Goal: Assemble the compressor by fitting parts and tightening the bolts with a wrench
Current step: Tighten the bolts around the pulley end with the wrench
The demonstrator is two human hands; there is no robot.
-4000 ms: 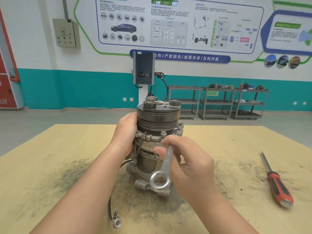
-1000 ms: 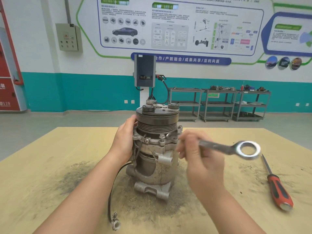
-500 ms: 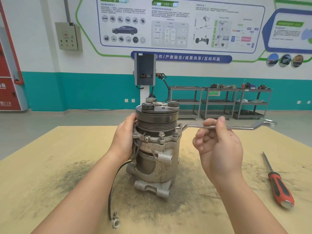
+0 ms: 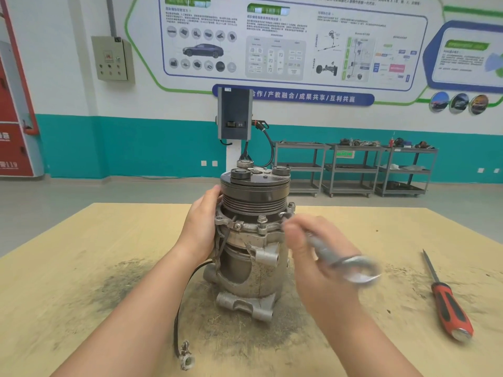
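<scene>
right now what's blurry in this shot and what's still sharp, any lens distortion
Head view: the right hand and the wrench it holds are smeared by motion blur, the ring end worst; the left hand, the compressor and the screwdriver are sharp; the wide-angle lens tilts the wall's lines at the frame's sides; lighting is even, without harsh glare.

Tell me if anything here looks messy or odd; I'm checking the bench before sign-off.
A dark, gritty smear of dirt is spread over the tabletop around the upright compressor. Its black cable trails loose toward the near edge. The screwdriver lies apart on the right. Nothing looks broken.
</scene>
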